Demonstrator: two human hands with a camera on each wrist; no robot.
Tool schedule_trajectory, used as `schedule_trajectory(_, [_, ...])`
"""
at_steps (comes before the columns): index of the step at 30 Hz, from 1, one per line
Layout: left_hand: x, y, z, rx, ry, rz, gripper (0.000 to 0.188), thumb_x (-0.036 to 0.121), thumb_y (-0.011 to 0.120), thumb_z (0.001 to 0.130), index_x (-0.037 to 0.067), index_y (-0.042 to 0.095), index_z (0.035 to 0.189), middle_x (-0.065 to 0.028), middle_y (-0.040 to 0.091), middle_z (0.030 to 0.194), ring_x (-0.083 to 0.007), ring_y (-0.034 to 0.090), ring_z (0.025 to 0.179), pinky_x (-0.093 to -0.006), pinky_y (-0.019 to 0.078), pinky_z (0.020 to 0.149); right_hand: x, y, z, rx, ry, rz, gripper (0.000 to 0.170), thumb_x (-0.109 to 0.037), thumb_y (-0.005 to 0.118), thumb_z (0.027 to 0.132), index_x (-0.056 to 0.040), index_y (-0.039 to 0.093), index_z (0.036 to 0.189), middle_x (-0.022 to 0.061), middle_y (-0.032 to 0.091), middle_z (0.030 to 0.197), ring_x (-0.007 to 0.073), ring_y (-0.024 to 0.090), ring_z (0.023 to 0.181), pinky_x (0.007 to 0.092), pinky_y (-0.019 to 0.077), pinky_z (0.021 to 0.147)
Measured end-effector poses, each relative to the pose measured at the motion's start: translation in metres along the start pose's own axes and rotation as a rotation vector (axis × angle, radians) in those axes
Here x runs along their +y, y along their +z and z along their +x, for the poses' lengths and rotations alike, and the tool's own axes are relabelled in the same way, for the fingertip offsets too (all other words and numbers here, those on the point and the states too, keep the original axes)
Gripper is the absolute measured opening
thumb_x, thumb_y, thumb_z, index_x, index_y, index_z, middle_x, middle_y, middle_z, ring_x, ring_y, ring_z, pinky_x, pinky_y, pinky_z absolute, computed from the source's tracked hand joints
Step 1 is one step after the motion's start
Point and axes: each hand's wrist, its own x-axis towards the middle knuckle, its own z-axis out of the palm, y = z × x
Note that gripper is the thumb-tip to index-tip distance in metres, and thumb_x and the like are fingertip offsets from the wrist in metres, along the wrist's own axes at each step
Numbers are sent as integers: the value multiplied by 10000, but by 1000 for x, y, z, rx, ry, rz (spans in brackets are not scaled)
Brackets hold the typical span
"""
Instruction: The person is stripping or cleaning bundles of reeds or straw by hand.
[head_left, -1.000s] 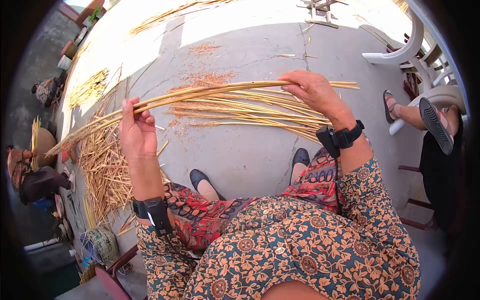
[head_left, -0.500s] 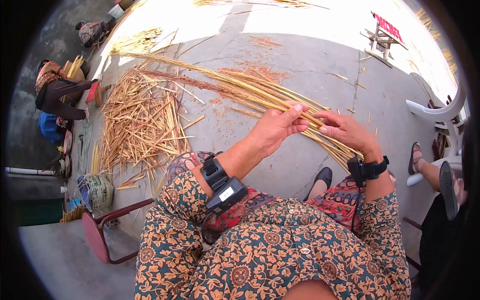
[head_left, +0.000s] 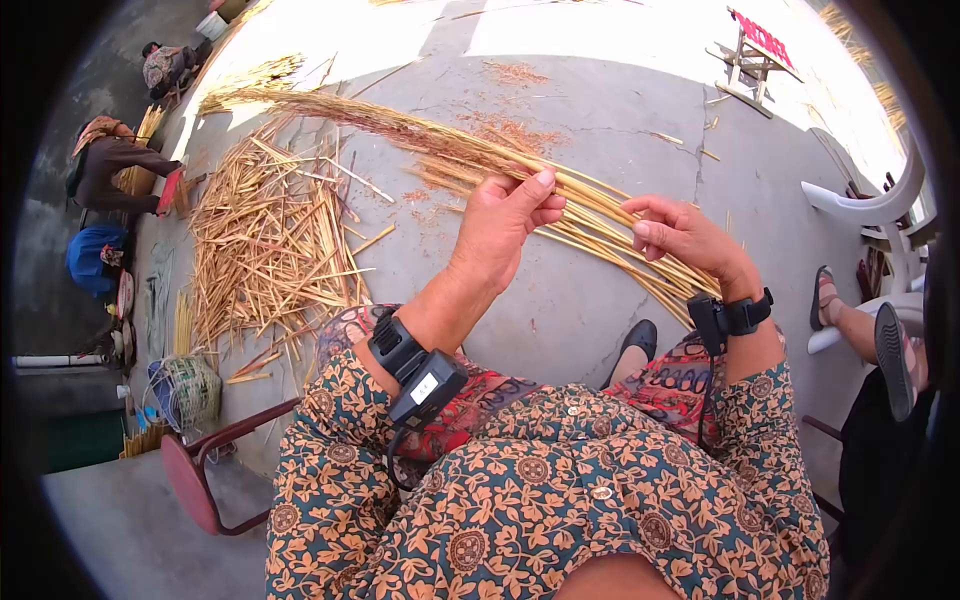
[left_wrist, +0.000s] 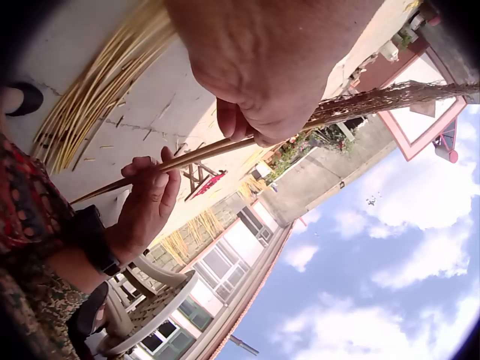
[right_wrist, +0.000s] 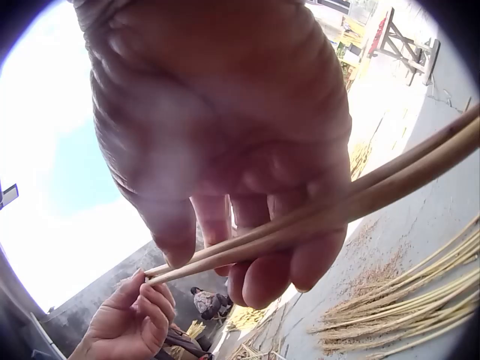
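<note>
A few long straw-coloured stalks [head_left: 597,193] with brushy heads reach away to the far left, held up above the floor. My left hand [head_left: 505,228] pinches them between thumb and fingers, at mid-length in the head view. Closer to their bare ends, my right hand [head_left: 685,238] holds them with its thumb and curled fingers. In the right wrist view the stalks [right_wrist: 409,178] cross the right fingers, and the left hand [right_wrist: 135,321] grips them farther off. Beneath, a loose bundle of similar stalks [head_left: 622,262] lies on the concrete, partly hidden by the right hand.
A heap of short cut stalk pieces [head_left: 268,240] covers the floor to the left. Reddish chaff [head_left: 515,130] is scattered ahead. A dark red chair [head_left: 190,480] stands behind left, a white plastic chair [head_left: 875,215] at right. Two people sit at far left; another person's legs show at right.
My hands were wide apart along the stalks; the left hand has moved rightward along them towards the right hand. The stalks' brushy end now points farther ahead. The head view has shifted leftward.
</note>
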Motion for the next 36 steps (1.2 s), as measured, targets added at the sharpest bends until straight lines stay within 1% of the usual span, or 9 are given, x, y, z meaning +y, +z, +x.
schedule_trajectory(3, [-8, 7, 1, -106, -71, 79, 173, 158, 616, 916, 38, 611, 1039, -44, 642, 950, -127, 633, 848, -258, 536, 769, -15, 22, 8, 14, -119, 161, 323, -340, 591, 935, -65, 569, 1103, -27, 546, 822, 45, 504, 703, 198, 459, 638])
schedule_trajectory(6, [-13, 15, -2, -257, -123, 94, 184, 159, 613, 917, 33, 605, 1052, -51, 643, 965, -125, 634, 858, -261, 537, 786, -19, 31, 16, 14, -140, 157, 299, -351, 598, 930, -77, 569, 1046, -41, 528, 761, 39, 498, 684, 195, 443, 607])
schedule_trajectory(9, [-10, 15, 1, -264, -123, 117, 200, 159, 614, 916, 30, 599, 1068, -53, 642, 966, -124, 634, 863, -266, 538, 799, -16, 31, 23, 50, -206, 160, 286, -348, 597, 930, -77, 573, 1020, -47, 520, 728, 37, 483, 658, 193, 416, 574])
schedule_trajectory(12, [-6, 18, -1, -247, -96, 106, 210, 161, 614, 916, 31, 592, 1079, -58, 642, 963, -129, 635, 867, -265, 536, 789, -20, 28, 22, 93, -206, 62, 282, -343, 592, 934, -69, 582, 1003, -46, 519, 723, 37, 473, 651, 188, 398, 565])
schedule_trajectory(18, [-9, 8, 3, -68, -88, 147, 192, 167, 622, 913, 32, 582, 1043, -67, 641, 942, -127, 628, 811, -245, 517, 710, -23, 28, 18, 154, -132, -63, 269, -331, 567, 951, -70, 600, 1006, -68, 498, 704, 18, 453, 627, 166, 375, 551])
schedule_trajectory(24, [-9, 13, 3, -146, -81, 197, 194, 175, 647, 896, 38, 587, 1019, -37, 641, 905, -112, 619, 760, -237, 499, 663, -31, 35, 20, 121, -132, 87, 238, -306, 590, 936, -70, 604, 906, -48, 511, 680, 38, 474, 618, 205, 395, 541])
schedule_trajectory(27, [-7, 17, 3, -104, -41, 228, 196, 185, 660, 888, 44, 588, 1003, -20, 635, 884, -101, 612, 744, -224, 482, 632, -19, 34, 28, 192, -263, -23, 240, -303, 591, 935, -67, 603, 892, -43, 508, 667, 47, 474, 607, 219, 395, 544])
schedule_trajectory(30, [-6, 15, 0, -64, -79, 316, 210, 209, 671, 881, 51, 587, 990, -14, 628, 857, -93, 606, 725, -217, 469, 613, -23, 31, 26, 248, -242, -54, 248, -298, 592, 933, -58, 603, 871, -30, 504, 651, 55, 467, 602, 231, 392, 549])
schedule_trajectory(36, [-4, 13, 2, -40, -113, 248, 200, 246, 659, 891, 65, 580, 924, -20, 627, 818, -90, 603, 703, -213, 460, 605, -15, 30, 27, 289, -299, -165, 248, -282, 606, 920, -36, 618, 896, -14, 498, 611, 70, 458, 586, 243, 393, 541])
